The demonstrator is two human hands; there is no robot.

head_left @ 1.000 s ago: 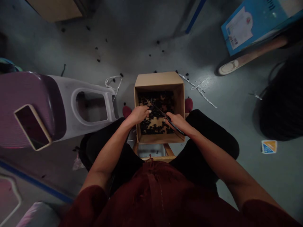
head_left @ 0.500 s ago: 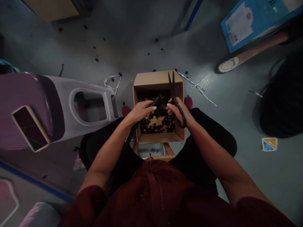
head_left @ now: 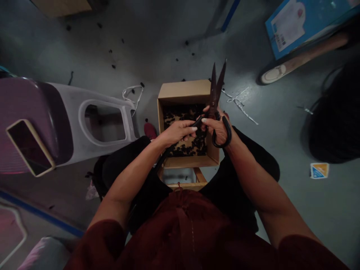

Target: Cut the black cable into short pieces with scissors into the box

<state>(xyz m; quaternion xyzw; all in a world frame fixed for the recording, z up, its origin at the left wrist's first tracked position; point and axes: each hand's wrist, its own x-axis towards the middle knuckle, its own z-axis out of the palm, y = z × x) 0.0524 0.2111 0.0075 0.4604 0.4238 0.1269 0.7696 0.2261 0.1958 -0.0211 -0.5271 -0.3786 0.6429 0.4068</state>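
My left hand is closed around a black flexible strip, whose short end sticks out past the thumb. The strip's other part trails back under my left forearm toward my lap. Black-handled scissors sit in my right hand, with the blades slightly apart and pointing away from me. My right thumb and fingertips meet the strip's end. Both hands are over an open cardboard box holding many small black pieces.
At left, a phone lies on a purple-topped plastic stool. White string and black bits are scattered over the floor. A blue box, another person's foot and a dark bundle are on the right.
My left hand has moved right with the strip, and its end now meets my right fingers. The scissors have come up higher and tilted to the right.
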